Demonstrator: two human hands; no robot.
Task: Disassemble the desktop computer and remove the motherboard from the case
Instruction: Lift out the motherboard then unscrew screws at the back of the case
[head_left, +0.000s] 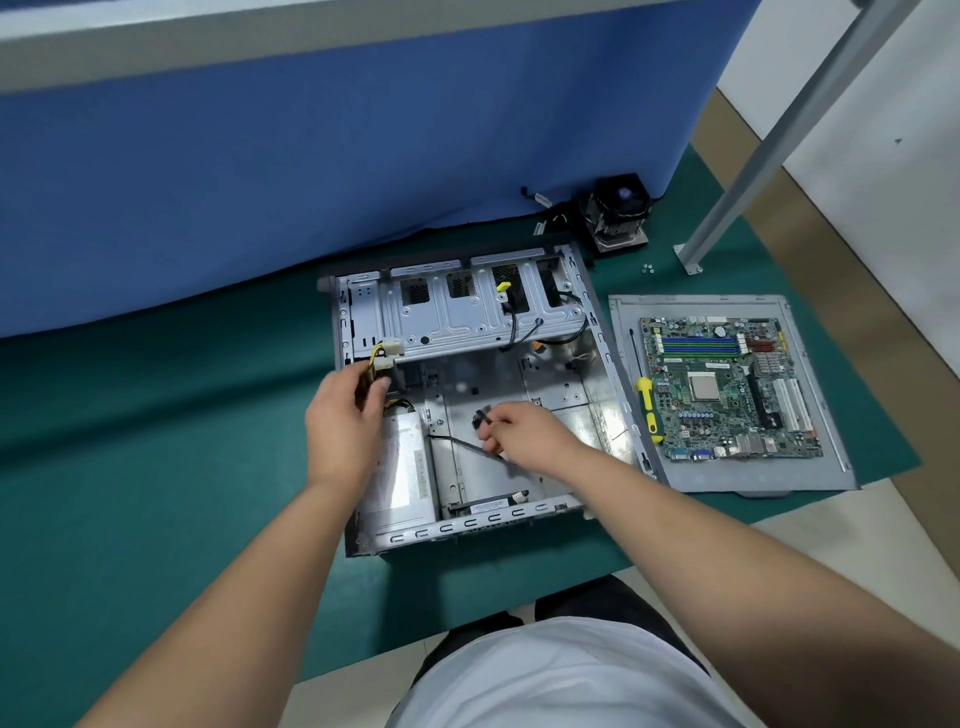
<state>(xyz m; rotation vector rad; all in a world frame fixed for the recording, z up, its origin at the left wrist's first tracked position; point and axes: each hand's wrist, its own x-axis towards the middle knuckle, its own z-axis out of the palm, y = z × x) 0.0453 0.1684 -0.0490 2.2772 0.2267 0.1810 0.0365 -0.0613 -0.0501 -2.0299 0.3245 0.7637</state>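
Green matting covers the floor, with the open case at its middle. The motherboard already lies out on the side panel toward the mat's right edge. Left hand grips the power connectors; right hand pinches a black cable. Loose leads are best laid along the case's walls; its floor offers free room.

The open grey sheet-metal computer case looks bare and dully shiny; right of the case, the green circuit-board motherboard lies on a matt grey metal side panel; beneath the case, the teal mat looks smooth and matt.
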